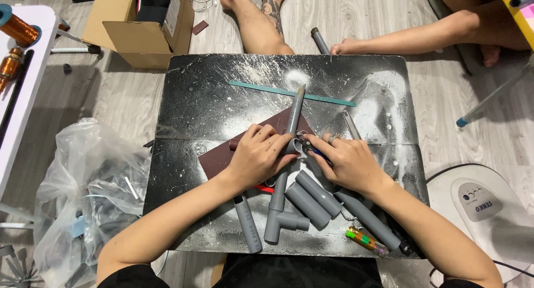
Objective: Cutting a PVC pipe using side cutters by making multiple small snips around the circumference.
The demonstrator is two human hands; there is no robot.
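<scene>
My left hand (257, 154) presses down on a grey plastic pipe (295, 112) where it meets a grey fitting, over a sheet of dark red sandpaper (222, 157). My right hand (345, 159), a ring on one finger, grips the same joint from the right, with a small blue-handled tool partly hidden under its fingers. The pipe points away from me across the black board (211, 93). Just below my hands lie a grey tee fitting (278, 218) and several short grey pipe pieces (314, 196).
A thin teal ruler (289, 93) lies across the board's far half. A multicoloured lighter (366, 241) rests at the near edge. Another person's bare legs (261, 21) and arm are beyond the board. A cardboard box (139, 26), a clear plastic bag (89, 193) and a white fan base (484, 204) surround it.
</scene>
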